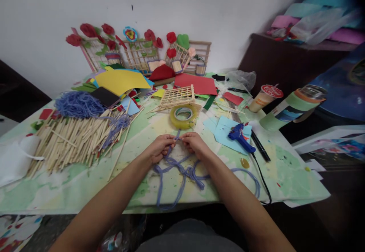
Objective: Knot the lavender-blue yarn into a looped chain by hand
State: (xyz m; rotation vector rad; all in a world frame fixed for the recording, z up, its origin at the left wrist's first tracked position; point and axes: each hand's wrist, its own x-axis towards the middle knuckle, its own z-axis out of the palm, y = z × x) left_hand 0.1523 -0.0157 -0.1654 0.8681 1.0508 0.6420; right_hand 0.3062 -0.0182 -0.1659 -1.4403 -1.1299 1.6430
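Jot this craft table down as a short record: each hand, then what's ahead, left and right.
Left hand: pinching purple yarn
Right hand: fingertips closed on the same yarn
Ahead: tape roll, then small stick lattice
Left: wooden sticks, yarn heap behind
Right: blue glue gun partly on light blue paper
Far right: lidded cup, green bottle

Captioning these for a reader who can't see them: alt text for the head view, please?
A person's left hand and right hand pinch purple yarn over a cluttered table, in front of a roll of tape. Wooden sticks lie to the left, a blue glue gun to the right, and red flowers stand at the back.
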